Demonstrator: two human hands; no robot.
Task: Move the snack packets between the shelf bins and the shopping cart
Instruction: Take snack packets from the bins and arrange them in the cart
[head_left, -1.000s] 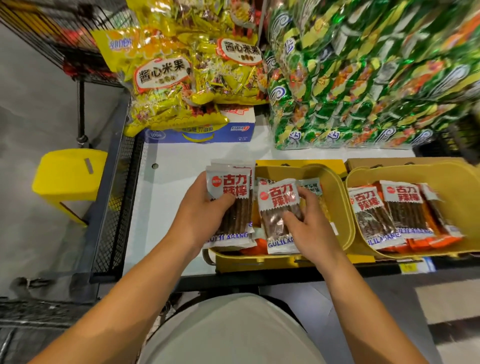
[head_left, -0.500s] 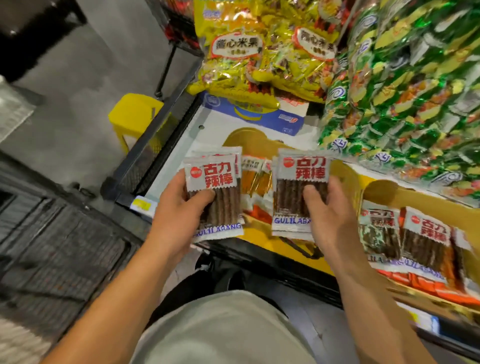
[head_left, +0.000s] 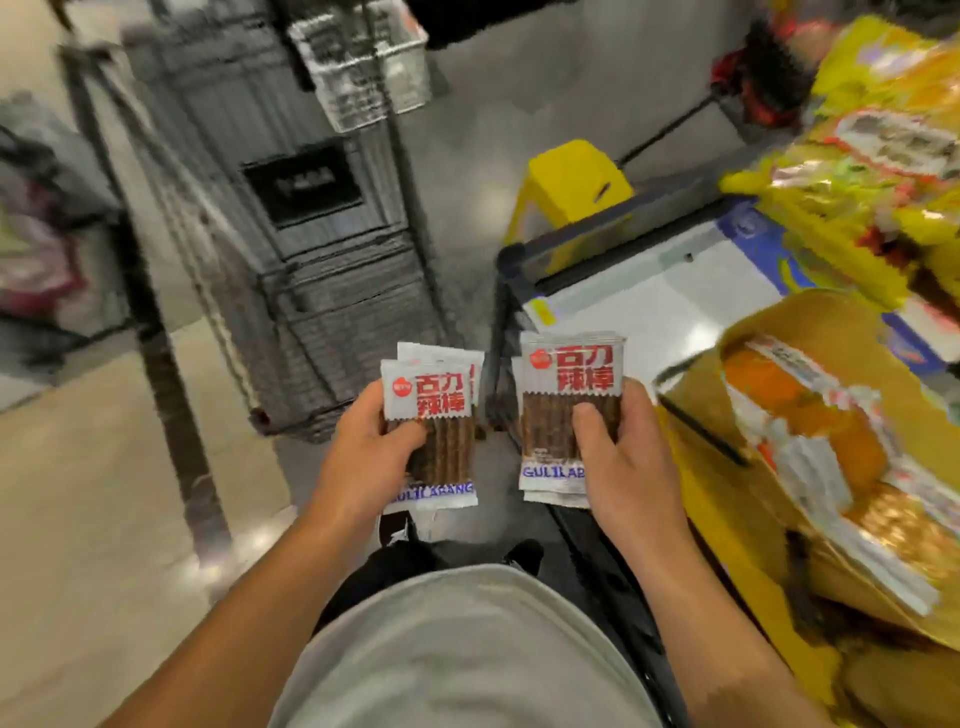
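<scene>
Now the left hand (head_left: 366, 457) grips a small stack of snack packets (head_left: 434, 415), thumb curled over the front and fingers hidden behind, while the right hand (head_left: 623, 457) holds a second stack of snack packets (head_left: 569, 389) the same way, thumb pressed on the clear window. Both stacks are upright in the air above the floor, just beside each other but apart, between the dark wire shopping cart (head_left: 311, 249) ahead and the yellow shelf bin (head_left: 737, 499) on the right, where more packets (head_left: 810, 431) lie, blurred. Beyond the bin stand a white shelf (head_left: 649, 291), yellow snack bags (head_left: 883, 156) and a yellow stool (head_left: 571, 182).
</scene>
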